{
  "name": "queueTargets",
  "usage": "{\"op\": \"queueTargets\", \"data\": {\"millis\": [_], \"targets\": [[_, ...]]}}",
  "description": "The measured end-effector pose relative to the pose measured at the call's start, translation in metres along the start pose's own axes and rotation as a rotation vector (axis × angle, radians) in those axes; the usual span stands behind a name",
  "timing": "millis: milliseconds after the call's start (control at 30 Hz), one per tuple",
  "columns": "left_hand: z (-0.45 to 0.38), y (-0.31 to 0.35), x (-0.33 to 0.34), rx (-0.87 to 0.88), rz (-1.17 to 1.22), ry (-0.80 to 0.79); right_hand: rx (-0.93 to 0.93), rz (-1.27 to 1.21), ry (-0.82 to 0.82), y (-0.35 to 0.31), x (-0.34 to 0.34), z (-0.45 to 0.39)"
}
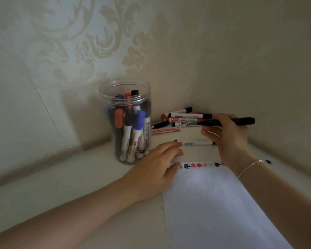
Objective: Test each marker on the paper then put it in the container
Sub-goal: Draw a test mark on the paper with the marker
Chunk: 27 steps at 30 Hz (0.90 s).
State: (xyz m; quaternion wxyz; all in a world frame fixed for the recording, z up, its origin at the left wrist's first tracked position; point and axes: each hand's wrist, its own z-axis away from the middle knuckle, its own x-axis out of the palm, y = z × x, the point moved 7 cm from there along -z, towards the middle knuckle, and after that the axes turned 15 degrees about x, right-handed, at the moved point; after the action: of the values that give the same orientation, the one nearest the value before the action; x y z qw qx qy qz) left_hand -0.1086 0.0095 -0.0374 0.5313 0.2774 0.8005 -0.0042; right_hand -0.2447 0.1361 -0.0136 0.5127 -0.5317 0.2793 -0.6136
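Note:
My right hand [228,133] holds a black marker [244,121] level above the table, its capped end pointing right. My left hand [158,162] rests on the top left corner of the white paper [214,203], fingers relaxed. A row of black and red test marks [196,165] runs along the paper's far edge. The clear plastic container [126,121] stands upright to the left, with several markers inside. A white marker [196,142] lies alone between my two hands. A pile of several markers [180,119] lies in the corner behind.
Walls close in at the back and right and meet in a corner behind the marker pile. The pale tabletop [79,191] stretches to the left of the paper. A thin bracelet [250,168] is on my right wrist.

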Motion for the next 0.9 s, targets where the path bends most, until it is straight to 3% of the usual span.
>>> {"op": "queueTargets", "data": {"millis": [133,333,533,900], "targets": [[0.026,0.016,0.001,0.152,0.077,-0.152,0.055,0.044,-0.091,0.011,0.007,0.005],[0.039,0.016,0.016,0.150,-0.002,-0.415,0.107,0.237,-0.173,0.034,0.021,0.019],[0.040,0.013,0.023,0.136,-0.015,-0.506,0.081,0.238,-0.086,0.058,0.017,0.027],[0.045,0.009,0.019,0.174,-0.010,-0.548,-0.121,0.544,-0.281,0.060,0.035,0.051]]}}
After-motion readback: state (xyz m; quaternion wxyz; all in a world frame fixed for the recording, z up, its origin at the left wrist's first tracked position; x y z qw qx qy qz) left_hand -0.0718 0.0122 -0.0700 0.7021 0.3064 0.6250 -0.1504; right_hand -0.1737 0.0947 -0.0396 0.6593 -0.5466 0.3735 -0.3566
